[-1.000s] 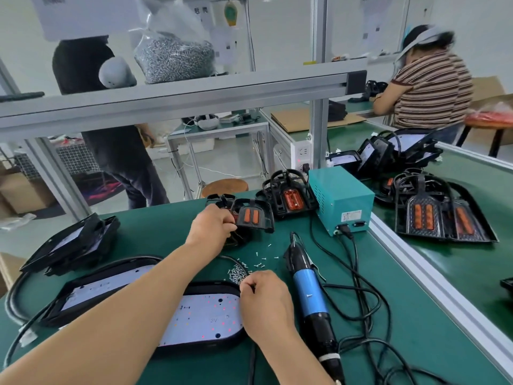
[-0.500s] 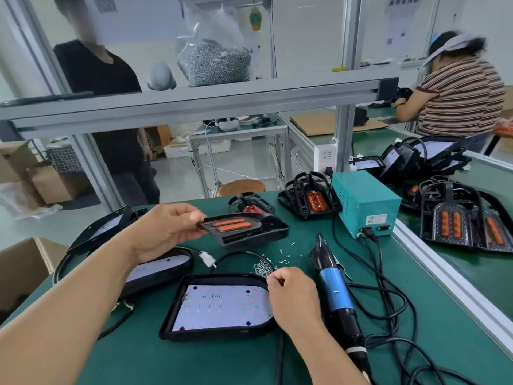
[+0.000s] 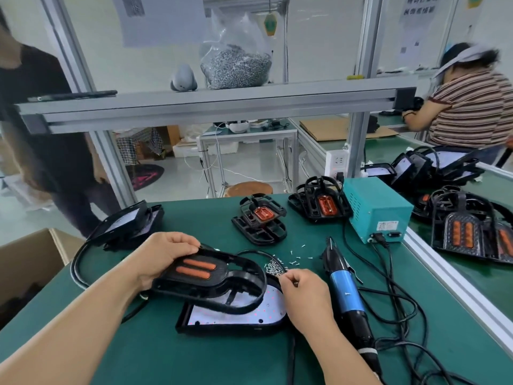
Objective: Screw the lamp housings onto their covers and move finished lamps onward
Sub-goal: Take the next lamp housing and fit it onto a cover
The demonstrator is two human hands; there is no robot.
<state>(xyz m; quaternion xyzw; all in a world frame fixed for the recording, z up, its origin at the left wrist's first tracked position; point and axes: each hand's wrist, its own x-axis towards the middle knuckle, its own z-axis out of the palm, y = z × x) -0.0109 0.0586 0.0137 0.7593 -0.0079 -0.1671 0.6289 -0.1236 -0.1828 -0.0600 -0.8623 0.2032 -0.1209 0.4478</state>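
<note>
1. At my 10 o'clock, a stack of black lamps point(image 3: 130, 223) sits near the table's left edge, with a cable looping toward me.
2. My left hand point(image 3: 163, 257) grips the lamp housing point(image 3: 211, 279) at its left end, fingers curled over the far rim, orange strips facing up.
3. The housing is held over the cover point(image 3: 236, 315), which lies flat at 12 o'clock with its white LED board up.
4. At 1 o'clock, my right hand point(image 3: 305, 298) has thumb and forefinger pinched together at the loose screws point(image 3: 274, 266), probably on one, though it is too small to tell.
5. Just right of that hand, the blue electric screwdriver point(image 3: 347, 295) lies on the green table point(image 3: 194, 357).
6. The teal power box point(image 3: 377, 215) stands at 2 o'clock.
</note>
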